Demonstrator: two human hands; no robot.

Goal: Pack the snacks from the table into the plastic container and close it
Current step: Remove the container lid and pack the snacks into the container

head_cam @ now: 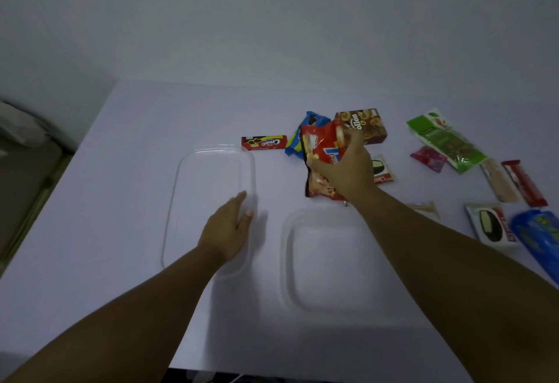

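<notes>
White table (121, 231) fills most of the view, w/ a pale wall behind. Two clear plastic pieces lie on it: one at 9 o'clock of centre (208, 171), rim up, and another at 5 o'clock (326, 261); can't tell which is the container and which the lid. Both hold nothing.

Left hand (230, 228) lies flat on the right edge of the 9 o'clock piece, fingers straight & together, gripping nothing. Right hand (344, 168) is at approx 1 o'clock of centre, fingers curled round a red snack bag (320, 146), clamped on it; the bag's lower end hangs near the table just beyond the 5 o'clock piece.

Snacks are all outside the plastic pieces. Behind the bag: brown Collon box (363, 125) and blue cookie pack (298, 137). Small red cream-cookie box (263, 142) sits just beyond the 9 o'clock piece. White-red choco pie pack (382, 171) peeks out just right of the right hand.

At 3 o'clock, well apart from the plastic pieces: green packet (444, 140), blue roll pack (538, 237) at the frame edge, second choco pie pack (490, 225), red wafer bar (524, 183), beige bar (499, 181) touching it, small pink sachet (428, 157).
</notes>
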